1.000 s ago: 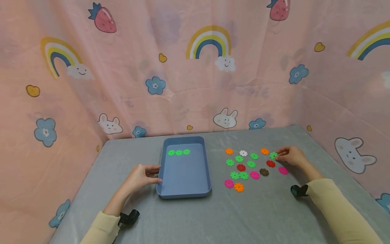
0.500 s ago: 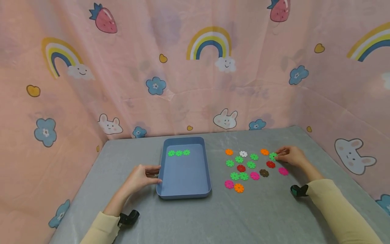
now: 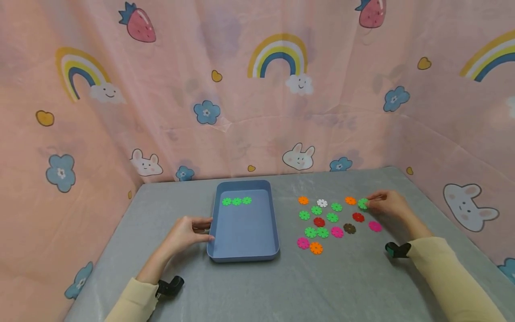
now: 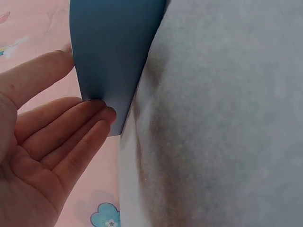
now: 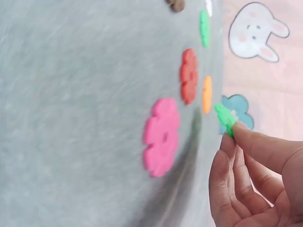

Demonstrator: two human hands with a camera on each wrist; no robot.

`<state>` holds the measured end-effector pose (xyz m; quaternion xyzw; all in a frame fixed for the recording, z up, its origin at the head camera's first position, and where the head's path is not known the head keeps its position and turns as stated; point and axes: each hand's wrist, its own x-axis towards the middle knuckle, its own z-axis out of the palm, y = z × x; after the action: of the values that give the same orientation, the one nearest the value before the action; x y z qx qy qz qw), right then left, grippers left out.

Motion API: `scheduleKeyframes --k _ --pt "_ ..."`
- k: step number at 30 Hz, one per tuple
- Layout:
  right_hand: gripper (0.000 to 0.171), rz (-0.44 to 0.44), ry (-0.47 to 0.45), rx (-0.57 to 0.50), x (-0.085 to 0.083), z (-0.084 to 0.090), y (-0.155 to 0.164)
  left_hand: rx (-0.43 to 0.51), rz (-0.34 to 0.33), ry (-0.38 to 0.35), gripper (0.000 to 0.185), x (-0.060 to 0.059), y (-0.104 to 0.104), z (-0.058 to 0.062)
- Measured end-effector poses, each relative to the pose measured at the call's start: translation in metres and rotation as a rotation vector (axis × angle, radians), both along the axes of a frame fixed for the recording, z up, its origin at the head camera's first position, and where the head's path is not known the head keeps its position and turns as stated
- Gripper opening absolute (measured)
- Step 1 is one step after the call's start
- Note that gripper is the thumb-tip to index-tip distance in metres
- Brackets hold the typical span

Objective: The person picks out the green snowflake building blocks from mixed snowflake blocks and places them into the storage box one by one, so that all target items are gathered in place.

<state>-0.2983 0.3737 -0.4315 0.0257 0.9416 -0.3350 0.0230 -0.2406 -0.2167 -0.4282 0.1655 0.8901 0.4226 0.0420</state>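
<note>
My right hand point(image 3: 388, 203) pinches a green flower-shaped disc point(image 5: 226, 119) between thumb and fingertips, at the far right of a group of loose discs. In the right wrist view this disc is held tilted above the table. My left hand point(image 3: 183, 233) touches the left side of a shallow blue tray point(image 3: 245, 258). In the left wrist view its fairly straight fingers point(image 4: 75, 127) lie against the tray's outer wall and the thumb meets the rim. Inside the tray, a row of three green discs point(image 3: 237, 201) lies near the far end.
Loose discs lie right of the tray, among them a white disc point(image 3: 322, 203), a brown disc point(image 3: 349, 228), a red disc point(image 3: 358, 217), a pink disc point(image 3: 375, 226) and several green ones. A patterned pink curtain point(image 3: 225, 143) borders the grey tabletop point(image 3: 281, 290).
The right hand has taken the green disc between its fingertips and shifted it slightly up and right, away from the table. The left hand and tray stay in place.
</note>
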Motion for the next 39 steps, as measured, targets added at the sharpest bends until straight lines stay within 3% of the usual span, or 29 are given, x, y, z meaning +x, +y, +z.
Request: scheduleKeyframes --k 4,15,30,39 --pt "0.048 -0.017 -0.018 -0.013 0.001 0.007 -0.005 0.002 0.005 -0.006 0.059 0.0 0.0 0.0" --pt "0.056 0.061 -0.039 -0.066 0.001 0.032 -0.033 0.01 -0.009 0.01 0.059 0.0 0.0 -0.001" --pt "0.054 0.131 -0.087 -0.087 -0.004 0.06 -0.081 0.008 0.0 0.0 0.06 0.001 0.001 0.0" --pt "0.047 0.168 -0.101 -0.138 -0.011 0.067 -0.112 0.012 0.009 -0.001 0.059 0.0 0.001 -0.001"
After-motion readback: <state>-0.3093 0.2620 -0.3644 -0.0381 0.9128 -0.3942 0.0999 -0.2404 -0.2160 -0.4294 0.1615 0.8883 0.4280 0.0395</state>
